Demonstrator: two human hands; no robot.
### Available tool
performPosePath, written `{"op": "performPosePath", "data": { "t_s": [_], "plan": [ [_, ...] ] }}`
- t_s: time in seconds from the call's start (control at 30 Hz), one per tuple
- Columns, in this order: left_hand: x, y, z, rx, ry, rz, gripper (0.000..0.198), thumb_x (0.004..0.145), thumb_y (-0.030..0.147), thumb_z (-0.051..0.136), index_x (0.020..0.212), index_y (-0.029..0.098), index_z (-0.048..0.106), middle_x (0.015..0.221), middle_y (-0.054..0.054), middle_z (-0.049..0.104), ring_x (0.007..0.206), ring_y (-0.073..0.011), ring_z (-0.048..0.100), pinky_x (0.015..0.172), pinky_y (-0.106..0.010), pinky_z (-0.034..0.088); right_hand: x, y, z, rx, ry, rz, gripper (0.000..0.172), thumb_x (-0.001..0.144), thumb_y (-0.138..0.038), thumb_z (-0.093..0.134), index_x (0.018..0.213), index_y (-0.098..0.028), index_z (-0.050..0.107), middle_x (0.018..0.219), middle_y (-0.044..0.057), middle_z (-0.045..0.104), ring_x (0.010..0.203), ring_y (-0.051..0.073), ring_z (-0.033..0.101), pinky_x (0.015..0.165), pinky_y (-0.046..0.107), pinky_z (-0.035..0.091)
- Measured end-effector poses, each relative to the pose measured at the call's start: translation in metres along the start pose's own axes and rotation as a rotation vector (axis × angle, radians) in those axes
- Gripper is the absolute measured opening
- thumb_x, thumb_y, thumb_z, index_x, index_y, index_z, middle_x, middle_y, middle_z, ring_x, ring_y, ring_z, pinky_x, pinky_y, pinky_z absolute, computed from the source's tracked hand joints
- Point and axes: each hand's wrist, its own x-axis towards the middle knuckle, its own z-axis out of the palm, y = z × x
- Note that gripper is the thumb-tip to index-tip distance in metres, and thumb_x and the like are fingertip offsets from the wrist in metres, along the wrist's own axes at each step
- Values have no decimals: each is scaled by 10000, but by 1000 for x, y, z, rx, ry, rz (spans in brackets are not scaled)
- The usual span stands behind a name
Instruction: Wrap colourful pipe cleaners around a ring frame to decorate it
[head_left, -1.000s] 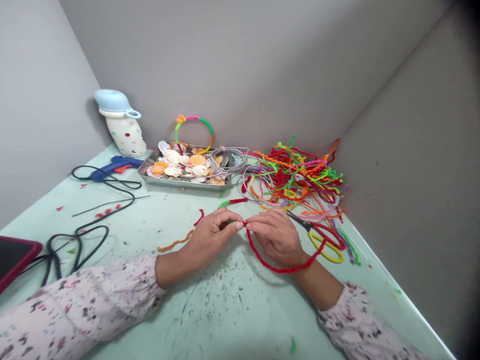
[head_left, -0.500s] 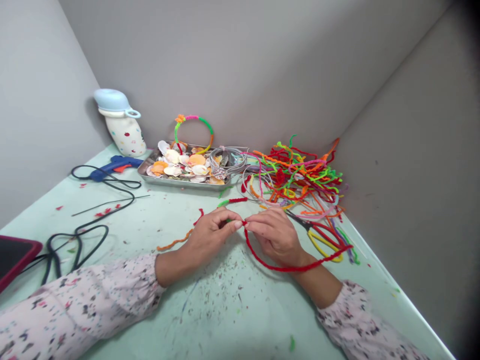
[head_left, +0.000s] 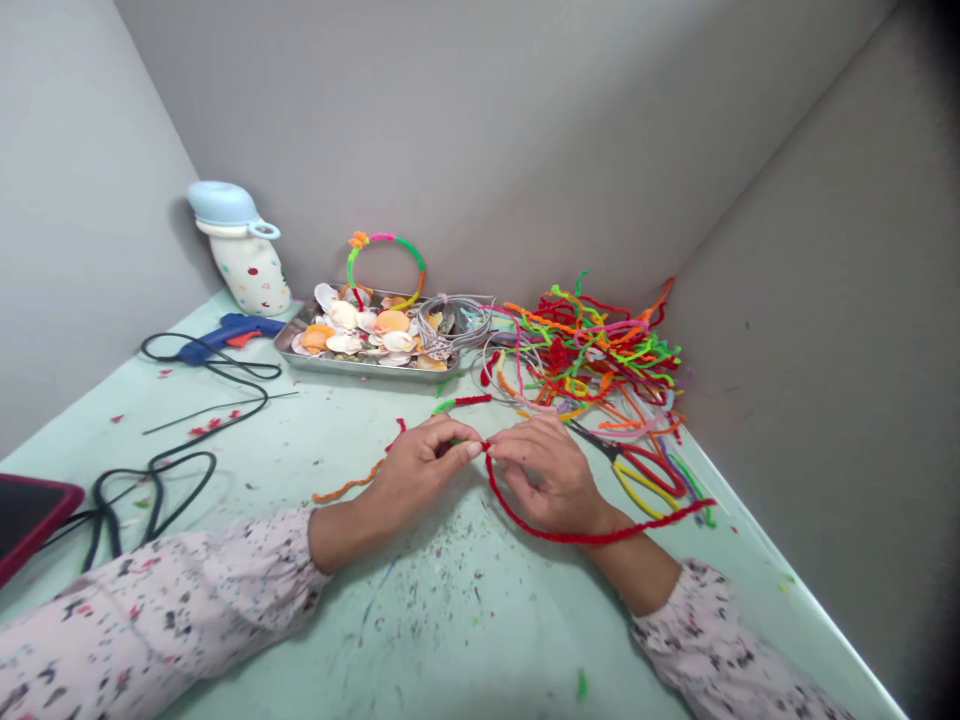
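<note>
A fuzzy red pipe cleaner (head_left: 570,538) is pinched at one end between my two hands. It curves down in front of my right wrist, and its free end points right. My left hand (head_left: 420,470) is closed, thumb and forefinger meeting at the red end. My right hand (head_left: 547,470) pinches the same spot from the other side. Beyond my left hand lies a green and red pipe cleaner piece (head_left: 472,400), partly hidden, and an orange one (head_left: 349,489) sticks out behind the wrist. Scissors (head_left: 645,475) with red and yellow handles rest right of my right hand.
A metal tray (head_left: 360,370) of shells stands at the back, with a colourful pipe cleaner ring (head_left: 412,250) upright in it. Beside it are coiled grey wire (head_left: 450,330) and a pipe cleaner heap (head_left: 600,350). Leftward are a blue glue gun (head_left: 225,335), bottle (head_left: 247,250) and black cord (head_left: 157,465).
The free end of the red pipe cleaner has shifted slightly to the right. Both hands keep their pinch at nearly the same place.
</note>
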Motion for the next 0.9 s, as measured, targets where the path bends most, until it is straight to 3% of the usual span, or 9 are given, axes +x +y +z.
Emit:
{"op": "performPosePath", "data": {
  "t_s": [0.2,0.47,0.63,0.9],
  "plan": [
    [-1,-1,1,69,4,69,148,873,246,573,857,164,694,770,-5,632,745,-141,547,725,-263,409,-2,-6,2,93,34,138,132,850,-190,549,976,-210,582,853,41,669,788,191,597,756,378,438],
    [-1,-2,1,107,-8,105,156,884,251,563,862,171,696,761,-1,613,739,-138,536,729,-266,405,-1,-8,3,55,-11,170,101,866,-204,578,966,-208,590,847,31,677,778,178,587,758,354,438],
    [-1,-1,1,103,-3,85,160,879,257,562,850,171,694,759,-4,625,735,-142,533,724,-266,405,0,-6,4,7,-35,145,55,899,-216,565,943,-205,595,796,22,669,738,165,572,733,334,427],
    [-1,1,0,81,9,56,163,874,266,565,845,167,691,759,-2,619,728,-138,528,717,-265,401,2,-4,3,-169,-43,-11,39,922,-192,539,945,-184,571,761,18,676,683,152,562,717,325,405]
  ]
}}
